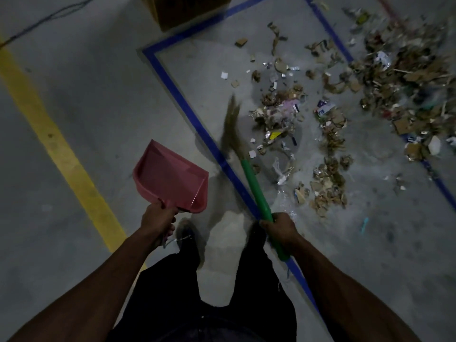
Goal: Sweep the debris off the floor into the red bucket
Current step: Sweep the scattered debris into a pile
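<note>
My left hand [158, 218] grips the handle of a pink dustpan [170, 177], held above the floor with its mouth pointing away from me; nothing lies in the pan. My right hand [280, 227] grips the green handle of a broom [254, 183]. The broom's brown bristles [230, 124] are blurred and reach the blue tape at the left edge of the debris. Debris [328, 124] of cardboard scraps, paper and foil is scattered over the grey floor ahead and to my right, thickest at the far right. No red bucket is in view.
Blue tape [187, 104] outlines a rectangle on the floor around most of the debris. A yellow floor line [59, 149] runs diagonally on the left. A cardboard box [185, 11] stands at the top. My legs and shoe [187, 233] are below the hands.
</note>
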A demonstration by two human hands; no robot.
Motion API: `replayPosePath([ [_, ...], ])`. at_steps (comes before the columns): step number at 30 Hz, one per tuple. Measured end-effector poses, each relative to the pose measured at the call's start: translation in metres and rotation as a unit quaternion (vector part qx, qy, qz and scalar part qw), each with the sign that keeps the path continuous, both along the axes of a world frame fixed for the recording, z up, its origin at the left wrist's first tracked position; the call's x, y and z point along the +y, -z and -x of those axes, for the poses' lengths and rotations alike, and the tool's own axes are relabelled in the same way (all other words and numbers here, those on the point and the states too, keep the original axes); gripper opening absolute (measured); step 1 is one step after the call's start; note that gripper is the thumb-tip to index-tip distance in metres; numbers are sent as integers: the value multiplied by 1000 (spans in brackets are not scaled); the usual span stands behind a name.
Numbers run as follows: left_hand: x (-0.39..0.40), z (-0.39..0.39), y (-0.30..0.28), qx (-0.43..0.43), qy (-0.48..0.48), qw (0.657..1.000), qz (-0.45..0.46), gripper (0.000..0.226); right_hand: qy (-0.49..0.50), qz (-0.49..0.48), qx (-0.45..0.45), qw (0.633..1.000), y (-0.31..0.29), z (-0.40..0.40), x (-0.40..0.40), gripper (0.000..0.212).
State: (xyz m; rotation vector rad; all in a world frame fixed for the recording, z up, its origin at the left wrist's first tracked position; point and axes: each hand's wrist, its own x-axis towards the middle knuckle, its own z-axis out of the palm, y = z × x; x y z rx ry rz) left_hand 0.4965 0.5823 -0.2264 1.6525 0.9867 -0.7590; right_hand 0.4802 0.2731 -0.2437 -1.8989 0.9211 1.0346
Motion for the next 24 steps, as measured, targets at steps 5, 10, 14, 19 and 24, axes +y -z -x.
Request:
replayPosePath([
  [5, -48, -16, 10, -2, 3, 1000, -31, 17, -14, -5, 34, 999, 25, -11, -59, 30],
  [10, -124, -44, 23, 11, -64, 997, -33, 19, -9, 25, 16, 1000, 58, -62, -157, 25],
  [14, -196, -71, 24, 27, -105, 994, -28, 22, 14, 26, 4, 1000, 81, -124, -240, 26],
  [19, -265, -113, 25, 45, -106, 993, -30, 19, 41, 41, -34, 998, 100, -197, -309, 21],
  [24, -296, -141, 28, 27, -89, 994, -49, 15, 68, 40, -107, 991, 89, -220, -323, 16],
])
